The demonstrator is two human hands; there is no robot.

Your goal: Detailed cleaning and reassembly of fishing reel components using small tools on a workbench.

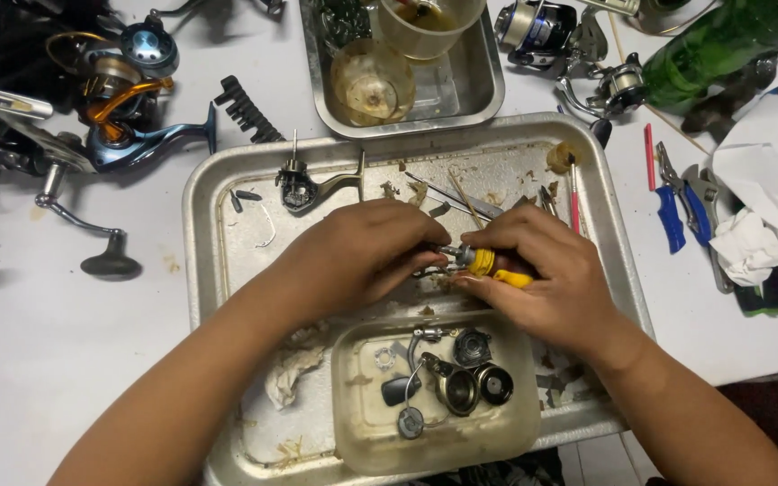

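Note:
My left hand [362, 252] is curled over a small part in the middle of a large metal tray [204, 193]; the part is mostly hidden under my fingers. My right hand [547, 270] grips a screwdriver with a yellow handle [490, 265], its metal tip pointing left into my left hand. Below my hands a clear plastic tub [353, 432] holds several dark fishing reel parts [461, 373]. A reel frame piece [303, 187] lies at the tray's upper left.
A smaller steel tray [488, 85] with plastic cups stands behind. Fishing reels [128, 99] lie at upper left, another reel [542, 31] and a green bottle [722, 40] at upper right. Blue-handled pliers [677, 211] and crumpled paper [763, 207] lie right of the tray.

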